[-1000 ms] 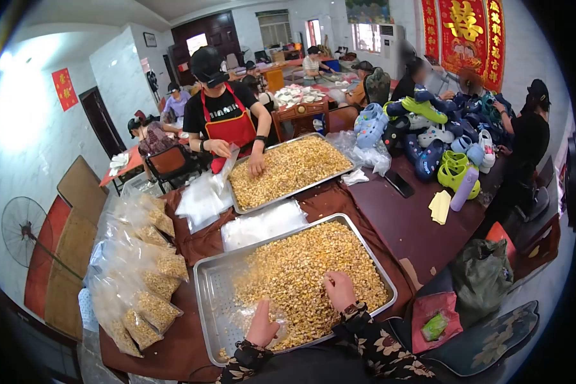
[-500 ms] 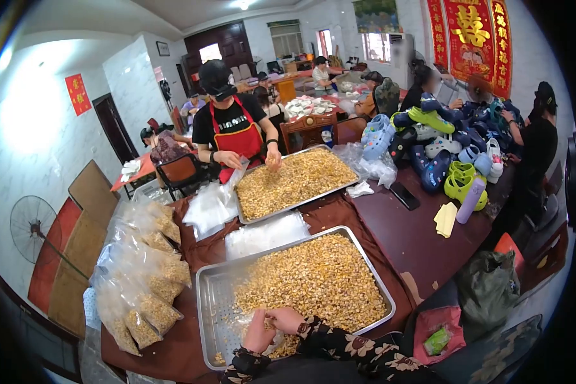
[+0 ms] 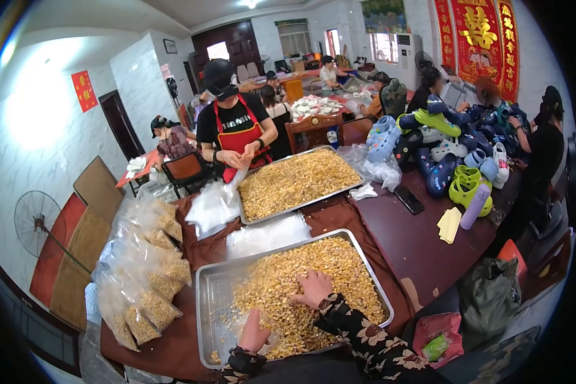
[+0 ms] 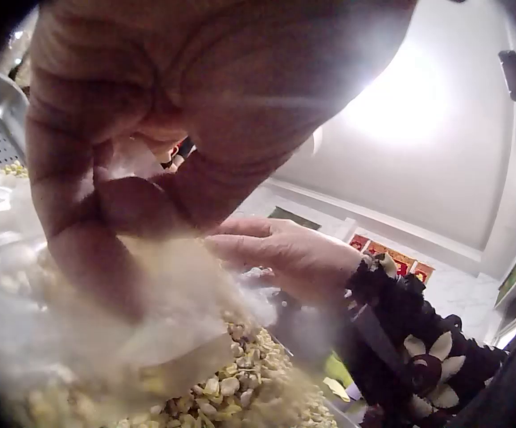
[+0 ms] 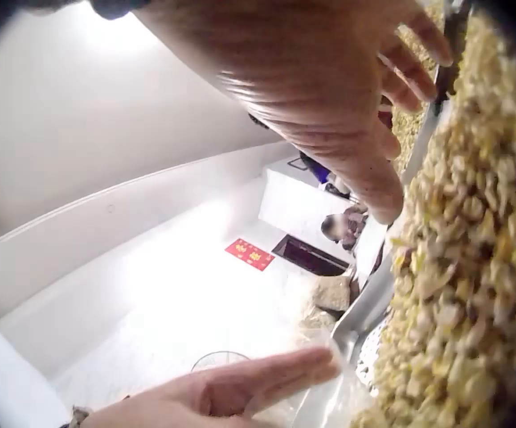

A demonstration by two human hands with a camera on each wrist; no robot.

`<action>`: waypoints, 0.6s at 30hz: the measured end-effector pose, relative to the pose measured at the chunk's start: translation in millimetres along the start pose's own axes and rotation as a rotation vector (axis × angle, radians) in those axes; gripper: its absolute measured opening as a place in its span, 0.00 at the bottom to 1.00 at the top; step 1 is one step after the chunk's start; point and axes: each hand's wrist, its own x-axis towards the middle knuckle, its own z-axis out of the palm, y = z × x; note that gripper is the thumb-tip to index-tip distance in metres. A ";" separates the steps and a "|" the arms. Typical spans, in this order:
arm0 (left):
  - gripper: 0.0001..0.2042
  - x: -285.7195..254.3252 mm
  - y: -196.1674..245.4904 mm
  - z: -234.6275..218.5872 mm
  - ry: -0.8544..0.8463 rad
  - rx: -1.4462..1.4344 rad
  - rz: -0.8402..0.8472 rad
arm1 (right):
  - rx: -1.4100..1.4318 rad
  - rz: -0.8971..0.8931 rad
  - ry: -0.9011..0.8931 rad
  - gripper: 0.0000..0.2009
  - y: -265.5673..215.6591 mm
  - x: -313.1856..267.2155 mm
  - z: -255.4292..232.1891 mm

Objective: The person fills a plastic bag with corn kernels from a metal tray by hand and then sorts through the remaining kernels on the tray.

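Note:
My left hand (image 3: 255, 333) grips a clear plastic bag (image 4: 142, 312) at the near left of a metal tray (image 3: 216, 301). The thumb and fingers curl round the film in the left wrist view, where the bag looks blurred. Heaped in the tray are small pale-yellow, kernel-like pieces (image 3: 339, 269). Over the middle of the heap is my right hand (image 3: 315, 289), its fingers spread and its fingertips close at the pieces. From the right wrist view, that hand (image 5: 329, 107) shows loosely extended fingers with nothing held between them.
Filled clear bags (image 3: 153, 281) crowd the table's left side. Flat empty bags (image 3: 269, 237) lie beyond my tray, before a second heaped tray (image 3: 301, 182), where a person in a red apron (image 3: 237, 131) stands. A phone (image 3: 408, 200), purple bottle (image 3: 475, 206) and piled clogs (image 3: 438, 176) are on the right.
My right hand went from the heap to the bag beside my left hand, then back over the heap with fingers spread. The person opposite lifted a hand from the far tray to their bag.

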 end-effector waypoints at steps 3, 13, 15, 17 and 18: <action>0.37 2.9 1.0 1.2 0.003 0.006 -0.011 | -0.003 -0.033 0.005 0.23 0.1 -4.8 1.4; 0.37 4.6 2.6 2.6 0.032 0.028 -0.015 | 0.535 -0.029 0.225 0.08 35.4 18.7 42.4; 0.37 4.8 2.0 1.8 0.026 0.018 -0.017 | 0.540 -0.012 0.214 0.09 30.9 18.3 26.8; 0.37 5.5 0.7 3.0 0.010 0.012 -0.023 | 0.748 0.023 0.091 0.11 17.8 14.4 7.9; 0.37 5.6 -0.2 4.3 0.018 0.022 -0.018 | 0.807 -0.029 0.082 0.12 15.8 16.0 20.2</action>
